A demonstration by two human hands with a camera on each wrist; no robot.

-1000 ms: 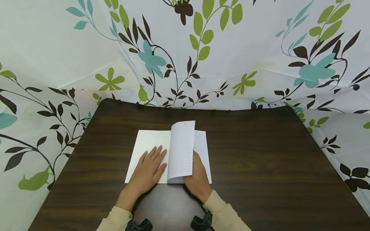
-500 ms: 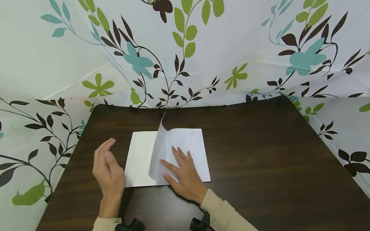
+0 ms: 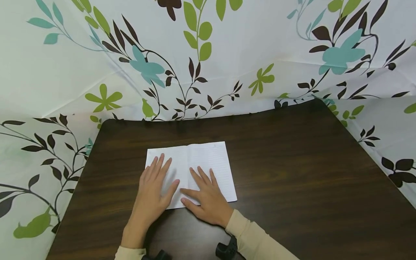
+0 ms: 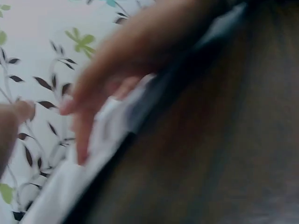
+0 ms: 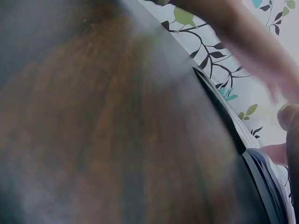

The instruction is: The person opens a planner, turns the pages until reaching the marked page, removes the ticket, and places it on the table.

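Observation:
A notebook with lined white pages (image 3: 208, 155) lies spread flat on the dark wooden table. Over its left page is my left hand (image 3: 152, 189), fingers straight and pointing away from me; whether the palm touches the paper I cannot tell. My right hand (image 3: 209, 202) rests on the lower part of the right page with its fingers spread, thumb near the centre fold. The left wrist view is blurred and shows the left hand (image 4: 117, 70) above the pages. In the right wrist view the stacked edges of the notebook (image 5: 266, 182) show beside a fingertip.
The dark brown table (image 3: 292, 162) extends around the notebook on all sides. Behind and beside it hangs a white cloth (image 3: 240, 39) printed with leaves and flowers. A black wrist device (image 3: 226, 249) sits under the right sleeve.
The right hand brought a page over to the left and stayed on the right page. My left hand lifted off to the left, then came back over the turned page, which now lies flat.

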